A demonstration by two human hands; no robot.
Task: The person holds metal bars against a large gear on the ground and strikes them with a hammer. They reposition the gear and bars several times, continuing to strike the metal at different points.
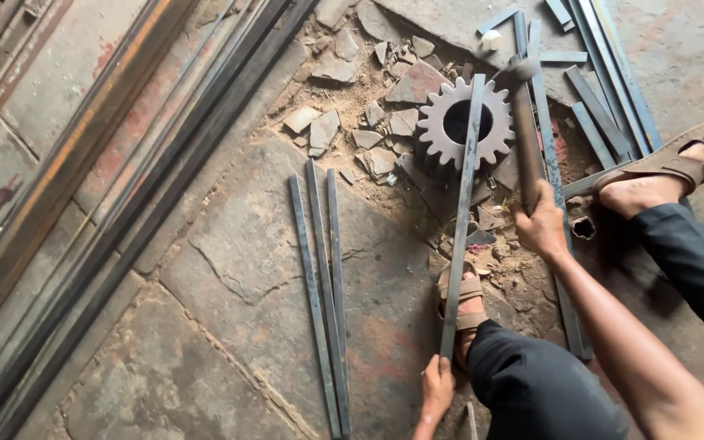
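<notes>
Nearest the camera, left hand (pixel 437 385) closed around the near end of a long flat steel bar (pixel 462 212). Bar runs away from the person, passing beside the sandalled left foot (pixel 466 305) and lying across the top of a large toothed gear (pixel 464 124) set on the floor. Dark trouser knee just right of that hand.

Right hand (pixel 541 224) fisted tight on a hammer handle (pixel 525 143); arm extended forward. Hammer head (pixel 513 72) is beyond the gear, slightly blurred, near the bar's far end; cannot tell whether it touches the bar. Right foot (pixel 670 167) in a tan sandal rests on flat strips at the right edge.

Left of the bar, three similar flat bars (pixel 323 293) lie side by side on the cracked stone floor (pixel 230 244), well apart from the hands.

Around the gear: broken stone chips (pixel 344 122) and loose dirt in a shallow pit. Further right, a scatter of short cut steel strips (pixel 605 81). Far left, a bundle of long rusty steel lengths (pixel 124 147) runs diagonally across the floor.
</notes>
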